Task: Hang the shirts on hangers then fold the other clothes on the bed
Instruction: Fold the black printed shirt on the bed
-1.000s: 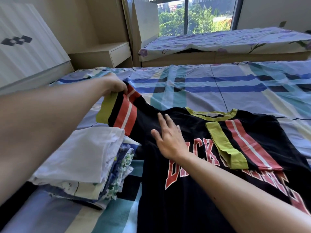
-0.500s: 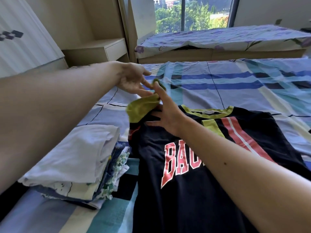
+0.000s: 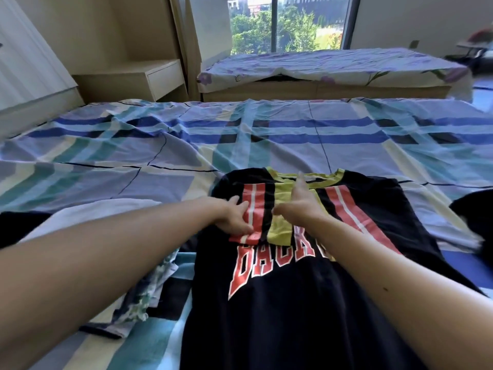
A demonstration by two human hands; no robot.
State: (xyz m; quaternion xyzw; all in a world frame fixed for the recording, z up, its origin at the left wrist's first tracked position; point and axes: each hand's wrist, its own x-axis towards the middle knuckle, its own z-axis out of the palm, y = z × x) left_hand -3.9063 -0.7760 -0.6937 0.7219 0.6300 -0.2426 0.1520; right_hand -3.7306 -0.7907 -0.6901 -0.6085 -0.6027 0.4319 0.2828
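Shirt: I saw one black T-shirt (image 3: 280, 303) lying front-up on the bed (image 3: 186, 145), collar away from me, hem running out of the bottom of the head view.
Print: big red block letters (image 3: 261, 265) edged in white ran across the chest; I could read "BACK", and the rest was hidden by the right forearm.
Collar: a yellow-green ribbed collar (image 3: 324, 181).
Sleeves: two, both folded in across the chest. The left-side sleeve (image 3: 256, 206) showed red and white stripes on black and ended in a yellow-green cuff (image 3: 280, 231); the right-side sleeve (image 3: 344, 209) showed the same stripes.
Left grip (image 3: 234, 217): spread flat, its fingers pressing on the red stripes of the left-side sleeve.
Right grip (image 3: 301, 206): spread flat, fingers straight and pointing at the collar, resting on the yellow-green band just beside the left grip.
Pile (image 3: 106, 212): one stack of folded clothes just left of the shirt, white on top, a floral piece (image 3: 149, 295) lower down, partly under my left arm.
Dark garment (image 3: 474, 212): one, at the right edge of the bed; I could not tell what it was.
Beds: two, the plaid-sheeted one under the shirt and a second bed (image 3: 333, 62) with a flowered sheet behind it.
Nightstand (image 3: 149, 76): one, at the far left.
Window (image 3: 288, 25): one, with green trees outside.
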